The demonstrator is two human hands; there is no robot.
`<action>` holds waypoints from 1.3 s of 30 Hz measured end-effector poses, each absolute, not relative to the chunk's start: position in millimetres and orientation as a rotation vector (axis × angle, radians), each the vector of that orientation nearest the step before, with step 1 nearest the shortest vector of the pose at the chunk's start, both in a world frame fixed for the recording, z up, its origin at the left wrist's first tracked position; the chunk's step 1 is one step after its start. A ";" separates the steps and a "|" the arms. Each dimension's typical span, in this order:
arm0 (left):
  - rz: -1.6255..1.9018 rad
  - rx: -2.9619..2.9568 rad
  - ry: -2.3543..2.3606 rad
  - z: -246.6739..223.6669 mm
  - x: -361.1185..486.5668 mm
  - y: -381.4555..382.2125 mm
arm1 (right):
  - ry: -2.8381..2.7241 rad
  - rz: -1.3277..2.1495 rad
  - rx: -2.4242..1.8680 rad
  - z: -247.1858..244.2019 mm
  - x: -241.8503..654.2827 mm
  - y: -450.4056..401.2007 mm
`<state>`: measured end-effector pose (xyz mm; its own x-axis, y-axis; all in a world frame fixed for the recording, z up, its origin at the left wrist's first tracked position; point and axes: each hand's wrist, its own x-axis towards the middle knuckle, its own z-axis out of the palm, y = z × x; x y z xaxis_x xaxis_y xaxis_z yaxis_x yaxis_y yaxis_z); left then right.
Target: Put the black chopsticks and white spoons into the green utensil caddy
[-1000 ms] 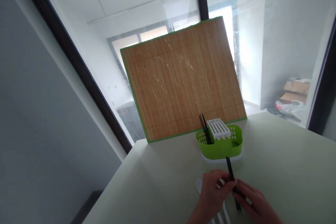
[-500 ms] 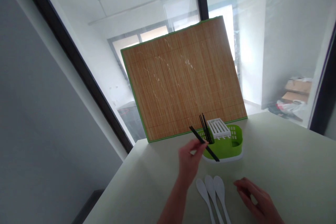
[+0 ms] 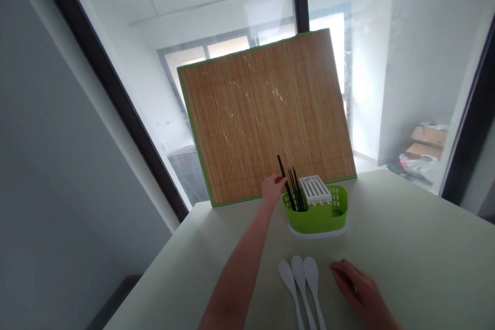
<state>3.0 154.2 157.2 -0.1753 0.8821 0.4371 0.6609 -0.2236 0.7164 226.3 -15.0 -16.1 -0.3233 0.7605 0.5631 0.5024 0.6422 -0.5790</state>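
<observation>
Head view: black chopsticks [image 3: 290, 197] are pinched by the left hand [image 3: 273, 189], their lower part held inside the left compartment of the green holder [image 3: 319, 221], beside thinner sticks [image 3: 297, 189]. The right hand [image 3: 358, 289] is kept curled narrow near white spoons [image 3: 298, 268].

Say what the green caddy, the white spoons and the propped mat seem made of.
Green caddy: probably moulded plastic; smooth, evenly coloured, with grid holes. White spoons: smooth and pale; plastic or ceramic, can't tell. Mat: likely bamboo, given its fine slat lines; glossy in places, showing bright glints.
</observation>
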 end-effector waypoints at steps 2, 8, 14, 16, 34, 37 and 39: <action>1.272 1.818 1.807 146.7 7.3 161.1 | -1.993 0.372 -1.009 -10.4 225.7 -16.2; 1.087 1.726 1.890 123.9 14.2 177.0 | -1.996 0.372 -1.035 2.4 222.6 -18.5; 1.059 1.702 1.855 111.3 14.8 186.5 | -2.029 0.398 -1.060 -2.5 221.6 -16.1; 1.067 1.708 1.834 109.8 14.9 187.6 | -2.034 0.400 -1.061 -3.4 221.1 -15.5; 1.088 1.636 1.775 99.1 18.0 189.1 | -2.059 0.414 -1.071 -2.9 221.7 -16.0; 1.122 1.604 1.735 93.6 18.3 191.0 | -2.070 0.419 -1.071 -2.2 220.6 -16.4; 1.149 1.591 1.724 93.3 17.0 190.5 | -2.077 0.421 -1.069 -1.5 219.8 -16.7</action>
